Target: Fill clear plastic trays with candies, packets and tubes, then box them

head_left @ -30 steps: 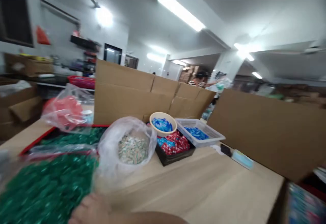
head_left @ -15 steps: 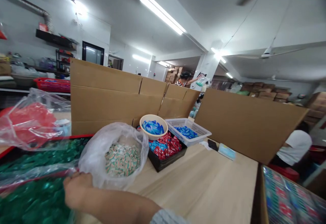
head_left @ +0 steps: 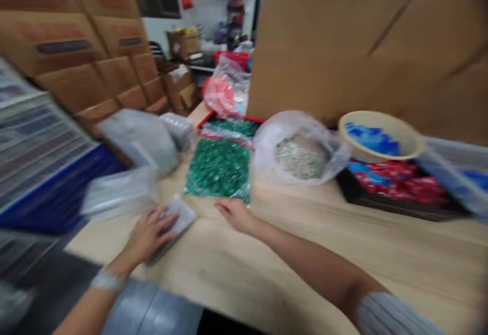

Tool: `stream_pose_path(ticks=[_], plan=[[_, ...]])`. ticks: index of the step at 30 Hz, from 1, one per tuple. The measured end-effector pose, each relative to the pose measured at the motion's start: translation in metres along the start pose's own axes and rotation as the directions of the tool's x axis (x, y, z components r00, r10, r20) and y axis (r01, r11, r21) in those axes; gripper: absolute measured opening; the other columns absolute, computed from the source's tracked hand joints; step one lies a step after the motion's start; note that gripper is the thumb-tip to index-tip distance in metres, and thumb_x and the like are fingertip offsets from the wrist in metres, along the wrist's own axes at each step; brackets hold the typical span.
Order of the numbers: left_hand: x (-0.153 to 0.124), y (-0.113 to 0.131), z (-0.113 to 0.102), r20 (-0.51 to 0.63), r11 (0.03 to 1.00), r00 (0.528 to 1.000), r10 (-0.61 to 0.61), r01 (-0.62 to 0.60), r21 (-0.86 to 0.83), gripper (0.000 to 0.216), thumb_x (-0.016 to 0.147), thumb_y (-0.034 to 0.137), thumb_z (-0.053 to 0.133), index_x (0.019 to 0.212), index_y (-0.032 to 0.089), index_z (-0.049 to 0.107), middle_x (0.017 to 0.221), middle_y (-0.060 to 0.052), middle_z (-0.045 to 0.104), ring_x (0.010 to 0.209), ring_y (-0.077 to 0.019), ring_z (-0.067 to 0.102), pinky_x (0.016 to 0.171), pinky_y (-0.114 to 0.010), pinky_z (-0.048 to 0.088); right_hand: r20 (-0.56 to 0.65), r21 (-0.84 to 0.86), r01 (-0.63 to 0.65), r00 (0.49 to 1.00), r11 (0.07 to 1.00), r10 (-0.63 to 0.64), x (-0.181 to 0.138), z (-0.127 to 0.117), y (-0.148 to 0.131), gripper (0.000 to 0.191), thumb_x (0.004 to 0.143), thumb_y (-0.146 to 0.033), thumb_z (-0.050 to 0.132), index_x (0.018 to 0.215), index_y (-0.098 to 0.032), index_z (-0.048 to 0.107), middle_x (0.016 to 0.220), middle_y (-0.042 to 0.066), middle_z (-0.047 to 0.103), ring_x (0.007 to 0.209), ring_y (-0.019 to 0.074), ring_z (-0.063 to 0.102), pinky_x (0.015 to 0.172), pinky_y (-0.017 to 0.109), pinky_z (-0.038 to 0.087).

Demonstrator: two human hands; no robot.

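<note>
My left hand [head_left: 154,231] lies with its fingers spread over a small stack of whitish plastic [head_left: 181,218] near the table's left edge. Whether that is a box or a pile of bags, the blur does not show. At the near edge of a clear bag of green wrapped pieces [head_left: 219,167] is my right hand [head_left: 236,214], fingers curled together; anything inside them is hidden. Right of this bag stands an open white plastic bag [head_left: 263,157] holding small pale pieces [head_left: 301,158].
A cream bowl [head_left: 412,149] of blue packets stands behind a black tray [head_left: 385,208] of red and blue packets. Cardboard panels [head_left: 324,45] wall the table's back. Clear plastic packs [head_left: 118,192] lie at left, beside a blue crate [head_left: 102,182] and stacked cartons [head_left: 87,81].
My view has swung left and down. The left hand has come into view over the whitish stack. My right hand appears at the near edge of the green bag.
</note>
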State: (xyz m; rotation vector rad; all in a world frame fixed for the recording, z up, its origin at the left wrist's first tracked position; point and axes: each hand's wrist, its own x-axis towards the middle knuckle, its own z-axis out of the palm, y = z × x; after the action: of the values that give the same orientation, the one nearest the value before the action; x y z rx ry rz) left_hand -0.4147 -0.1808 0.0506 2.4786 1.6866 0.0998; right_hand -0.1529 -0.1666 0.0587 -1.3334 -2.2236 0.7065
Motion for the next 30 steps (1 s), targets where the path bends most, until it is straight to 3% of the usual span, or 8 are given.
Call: stream_pose_path(ticks=[3, 8, 12, 16, 24, 27, 30], plan=[[-0.037, -0.010, -0.008, 0.080, 0.997, 0.994, -0.074, 0.074, 0.000, 0.046, 0.074, 0.055, 0.046, 0.117, 0.037, 0.048, 0.131, -0.003, 0.038, 0.116, -0.0288, 0.033, 0.093, -0.045, 0.032, 0.008, 0.127, 0.104, 0.994, 0.986, -0.106, -0.011, 0.026, -0.007, 0.021, 0.083, -0.017, 0.039, 0.089, -0.018, 0.059, 0.078, 0.002, 0.061, 0.071, 0.0105, 0.055, 0.065, 0.021, 0.041], [-0.030, 0.001, -0.009, 0.086, 0.995, 0.991, -0.100, 0.102, -0.019, 0.046, 0.075, 0.054, 0.044, 0.118, 0.037, 0.047, 0.133, -0.002, 0.035, 0.115, -0.0303, 0.031, 0.092, -0.046, 0.030, 0.080, 0.008, 0.290, 0.954, 0.957, -0.289, 0.005, 0.046, -0.036, 0.021, 0.083, -0.018, 0.041, 0.092, -0.017, 0.060, 0.086, 0.005, 0.057, 0.082, 0.0125, 0.051, 0.073, 0.024, 0.040], [-0.037, 0.015, -0.003, 0.032, 0.989, 0.989, -0.145, 0.146, -0.012, 0.040, 0.077, 0.042, 0.047, 0.114, 0.028, 0.051, 0.135, -0.006, 0.030, 0.122, -0.0332, 0.023, 0.093, -0.051, 0.027, 0.239, -0.215, 0.386, 0.912, 0.897, -0.335, 0.027, 0.057, -0.049, 0.016, 0.080, -0.020, 0.048, 0.087, -0.018, 0.063, 0.088, 0.005, 0.057, 0.089, 0.0176, 0.048, 0.078, 0.029, 0.038], [-0.044, 0.032, 0.002, -0.005, 0.990, 0.991, -0.136, 0.136, 0.025, 0.020, 0.080, 0.023, 0.041, 0.089, 0.017, 0.058, 0.135, -0.009, 0.031, 0.128, -0.0309, 0.015, 0.099, -0.053, 0.018, 0.321, -0.287, 0.433, 0.884, 0.855, -0.340, 0.035, 0.060, -0.052, 0.013, 0.079, -0.023, 0.050, 0.084, -0.019, 0.062, 0.086, 0.005, 0.056, 0.088, 0.0182, 0.048, 0.075, 0.030, 0.037], [-0.029, 0.021, -0.006, -0.068, 0.984, 0.995, -0.079, 0.067, -0.165, 0.019, 0.080, 0.021, 0.039, 0.071, 0.015, 0.055, 0.113, -0.013, 0.049, 0.112, -0.0207, 0.043, 0.096, -0.036, 0.036, 0.216, -0.281, 0.366, 0.925, 0.887, -0.313, 0.038, 0.051, -0.059, 0.019, 0.080, -0.024, 0.049, 0.096, -0.020, 0.059, 0.099, 0.006, 0.054, 0.091, 0.0171, 0.048, 0.077, 0.029, 0.037], [-0.028, 0.019, -0.008, -0.093, 0.988, 0.993, -0.067, 0.053, -0.147, 0.016, 0.078, 0.020, 0.042, 0.070, 0.015, 0.056, 0.112, -0.012, 0.050, 0.110, -0.0220, 0.043, 0.098, -0.040, 0.033, 0.246, -0.295, 0.354, 0.926, 0.887, -0.288, 0.041, 0.054, -0.060, 0.016, 0.080, -0.025, 0.049, 0.089, -0.020, 0.060, 0.094, 0.006, 0.055, 0.090, 0.0180, 0.049, 0.075, 0.029, 0.038], [-0.035, 0.025, -0.012, -0.120, 0.993, 0.991, -0.056, 0.043, -0.106, 0.015, 0.074, 0.020, 0.049, 0.087, 0.016, 0.057, 0.117, -0.011, 0.047, 0.116, -0.0247, 0.037, 0.099, -0.044, 0.030, 0.224, -0.250, 0.340, 0.931, 0.907, -0.287, 0.048, 0.050, -0.059, 0.016, 0.080, -0.027, 0.049, 0.089, -0.019, 0.060, 0.093, 0.005, 0.056, 0.087, 0.0159, 0.051, 0.073, 0.026, 0.038]])
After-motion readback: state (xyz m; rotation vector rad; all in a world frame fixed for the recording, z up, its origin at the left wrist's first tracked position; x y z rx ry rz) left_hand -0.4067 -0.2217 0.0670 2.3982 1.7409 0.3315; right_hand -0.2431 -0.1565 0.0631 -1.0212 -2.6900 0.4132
